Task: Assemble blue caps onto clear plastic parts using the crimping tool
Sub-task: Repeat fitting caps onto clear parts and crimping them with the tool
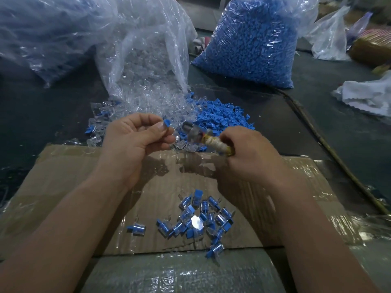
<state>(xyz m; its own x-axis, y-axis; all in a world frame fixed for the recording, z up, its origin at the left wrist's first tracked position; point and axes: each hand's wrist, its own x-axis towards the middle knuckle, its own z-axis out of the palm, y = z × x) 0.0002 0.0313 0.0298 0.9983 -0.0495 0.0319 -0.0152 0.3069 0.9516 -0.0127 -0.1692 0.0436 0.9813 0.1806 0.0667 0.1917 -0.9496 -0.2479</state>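
Observation:
My left hand (135, 136) pinches a clear plastic part with a blue cap (167, 123) between thumb and fingers. My right hand (247, 153) grips the crimping tool (203, 136) by its tape-wrapped handle, and the tool's metal head points left, close to the capped part. Behind both hands lie a loose heap of blue caps (220, 117) and a spill of clear parts (148, 106). A pile of assembled blue-and-clear pieces (201, 216) lies on the taped cardboard (63, 176) between my forearms.
An open bag of clear parts (148, 60) stands behind the spill, with a full bag of blue caps (251, 45) to its right. Another plastic bag (42, 32) sits far left. White cloth (366, 96) and a cable (317, 134) lie at the right.

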